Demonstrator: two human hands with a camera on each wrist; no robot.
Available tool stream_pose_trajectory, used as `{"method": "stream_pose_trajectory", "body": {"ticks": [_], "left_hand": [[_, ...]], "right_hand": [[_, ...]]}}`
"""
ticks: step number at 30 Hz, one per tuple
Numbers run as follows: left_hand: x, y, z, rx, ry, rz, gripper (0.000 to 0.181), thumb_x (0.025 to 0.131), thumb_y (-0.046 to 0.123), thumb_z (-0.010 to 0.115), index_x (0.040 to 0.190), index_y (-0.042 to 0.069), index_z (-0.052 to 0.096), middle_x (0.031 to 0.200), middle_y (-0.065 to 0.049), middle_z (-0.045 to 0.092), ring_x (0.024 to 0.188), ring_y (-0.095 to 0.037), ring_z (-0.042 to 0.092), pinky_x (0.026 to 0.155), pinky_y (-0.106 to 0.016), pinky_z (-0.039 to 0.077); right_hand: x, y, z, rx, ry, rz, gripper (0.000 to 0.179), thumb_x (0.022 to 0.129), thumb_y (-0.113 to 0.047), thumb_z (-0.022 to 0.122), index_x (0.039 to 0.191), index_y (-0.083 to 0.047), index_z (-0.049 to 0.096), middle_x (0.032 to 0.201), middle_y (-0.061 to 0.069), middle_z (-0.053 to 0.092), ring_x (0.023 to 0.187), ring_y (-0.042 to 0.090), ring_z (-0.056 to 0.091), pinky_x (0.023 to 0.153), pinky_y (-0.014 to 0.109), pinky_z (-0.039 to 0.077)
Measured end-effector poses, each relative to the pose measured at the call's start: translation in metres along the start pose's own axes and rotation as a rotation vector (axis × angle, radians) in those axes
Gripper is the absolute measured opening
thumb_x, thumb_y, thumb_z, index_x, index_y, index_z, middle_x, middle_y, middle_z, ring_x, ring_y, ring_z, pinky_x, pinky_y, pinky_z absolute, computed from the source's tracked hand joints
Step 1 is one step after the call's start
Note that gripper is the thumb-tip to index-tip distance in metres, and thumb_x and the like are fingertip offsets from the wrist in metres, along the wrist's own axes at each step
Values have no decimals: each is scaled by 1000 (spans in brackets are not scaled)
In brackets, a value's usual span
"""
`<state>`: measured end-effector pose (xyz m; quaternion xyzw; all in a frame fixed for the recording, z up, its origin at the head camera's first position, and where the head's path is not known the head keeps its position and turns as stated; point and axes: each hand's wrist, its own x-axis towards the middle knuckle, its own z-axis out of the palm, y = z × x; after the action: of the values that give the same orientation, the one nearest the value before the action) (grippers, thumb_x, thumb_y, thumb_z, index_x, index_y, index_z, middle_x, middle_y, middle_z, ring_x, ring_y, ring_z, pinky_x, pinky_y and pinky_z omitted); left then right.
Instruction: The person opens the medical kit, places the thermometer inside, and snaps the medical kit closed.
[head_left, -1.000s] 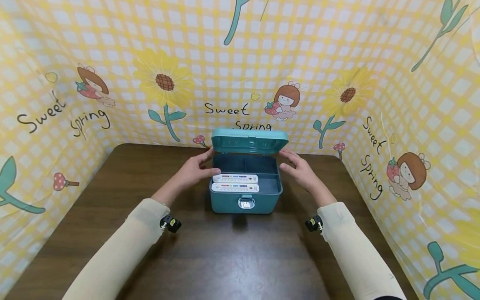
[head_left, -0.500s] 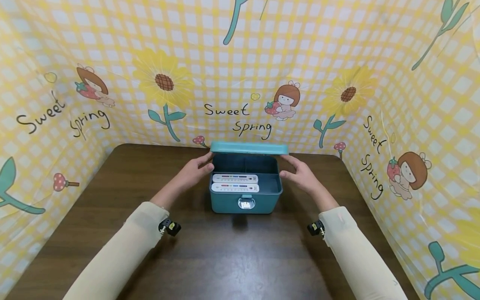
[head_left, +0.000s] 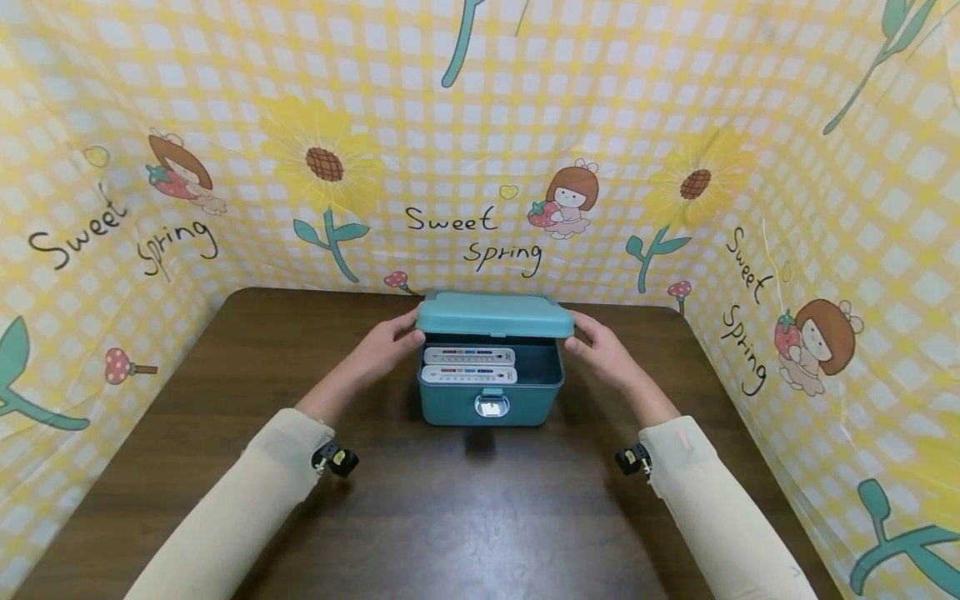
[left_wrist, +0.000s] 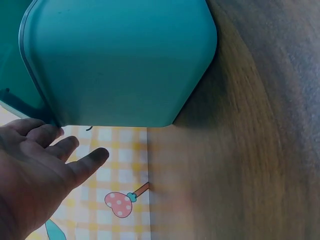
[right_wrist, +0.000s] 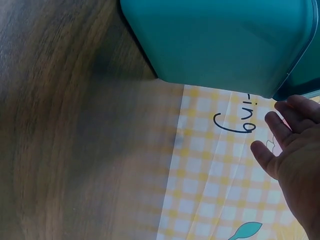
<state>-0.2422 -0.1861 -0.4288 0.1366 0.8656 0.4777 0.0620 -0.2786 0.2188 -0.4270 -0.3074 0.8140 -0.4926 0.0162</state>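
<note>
A teal plastic box (head_left: 450,407) with a metal front latch (head_left: 492,406) stands on the table. Its hinged lid (head_left: 495,317) is tilted partway down over the rear compartments, leaving a gap above the front. Two white strips with printed scales, like thermometers, lie in the front: a rear strip (head_left: 471,357) and a front strip (head_left: 471,375). My left hand (head_left: 386,346) touches the lid's left end with extended fingers (left_wrist: 90,161). At the right end my right hand (head_left: 606,354) does the same, its fingers (right_wrist: 280,127) loosely spread near the hinge side.
The dark wooden table (head_left: 480,517) extends around the box. A yellow checked cloth (head_left: 480,125) with flowers and lettering hangs behind and at both sides, close behind the box. Small cameras are strapped at both wrists, such as the left wrist camera (head_left: 341,460).
The lid has swung forward and down from nearly upright, hiding the rear compartments. My left thumb has moved off the box's inside edge. Both hands followed the lid; the box stayed in place.
</note>
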Motion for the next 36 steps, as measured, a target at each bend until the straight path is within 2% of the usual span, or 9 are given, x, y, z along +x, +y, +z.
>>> {"method": "stream_pose_trajectory", "body": {"ticks": [6,11,16,19,25,30,36], "left_hand": [[-2,-1,-4,-16,-13,63,85,98,72,41,165,22,22,169,-5,25,156,-35,23,124,-63,21],[-4,1,-8,-24,-24,49,81,100,68,45,164,21,25,168,-8,29,155,-36,25,124,-63,21],[-7,4,-10,-50,-45,13,77,102,56,54,164,19,26,168,-10,29,154,-35,26,124,-61,23],[-9,4,-12,-47,-53,15,80,101,54,59,164,16,27,169,-12,26,153,-37,29,122,-60,26],[-14,2,-14,-14,-60,54,80,98,48,67,163,20,30,170,-8,20,149,-40,36,120,-58,33],[-24,4,-10,-2,-59,91,80,96,46,70,162,18,33,170,-5,22,153,-34,31,121,-55,31],[-36,7,-3,27,-7,97,80,94,49,72,160,20,37,168,-4,28,152,-33,34,121,-57,31]], "right_hand": [[-1,-6,0,23,-4,33,88,96,-69,53,155,-5,43,159,17,42,149,37,36,123,62,25],[-2,-15,-2,5,-46,45,83,99,-63,54,157,-4,40,160,19,40,149,38,34,122,62,26],[-4,-20,-5,-32,-79,76,69,104,-47,56,157,-6,40,160,17,40,149,37,34,121,62,28],[-6,-20,-5,-58,-86,96,65,103,-40,59,158,-10,40,161,14,40,150,35,34,122,62,26],[-13,-22,-5,-117,-81,107,66,99,-41,65,157,-16,44,162,9,40,150,33,35,121,64,26],[-22,-25,-3,-170,-68,120,68,96,-45,71,154,-17,49,162,4,42,150,30,36,119,66,29],[-31,-29,2,-194,-15,111,66,93,-45,75,150,-18,55,159,-1,47,149,25,40,119,62,33]]}}
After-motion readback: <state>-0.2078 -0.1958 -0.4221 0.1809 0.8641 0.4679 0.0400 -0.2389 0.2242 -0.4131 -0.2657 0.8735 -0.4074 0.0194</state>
